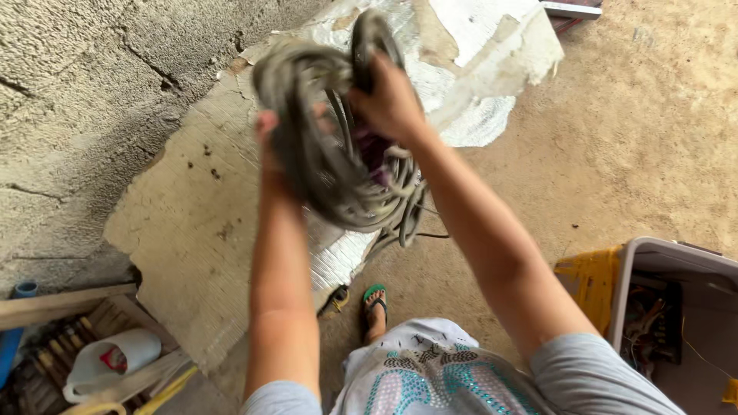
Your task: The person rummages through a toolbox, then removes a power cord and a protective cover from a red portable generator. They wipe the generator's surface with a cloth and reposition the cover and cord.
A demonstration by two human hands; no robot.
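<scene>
Grey cable coil [338,154], dusty, held in the air above the concrete floor [615,154], loops hanging. Right hand [392,100] clenched over the top strands; left hand [269,146] threaded through the loops, fingers hidden, grip unclear. Coil blurred; cable ends not traceable. Grey bin [676,307] cut off at right edge.

Rough grey concrete wall [84,100], sandy dirt floor [638,138], worn woven sheet [192,223] on the ground, daylight.

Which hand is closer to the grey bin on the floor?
The right hand. It grips the coiled cable on the side toward the grey bin. The left hand holds the coil's far side, nearer the wall.
</scene>
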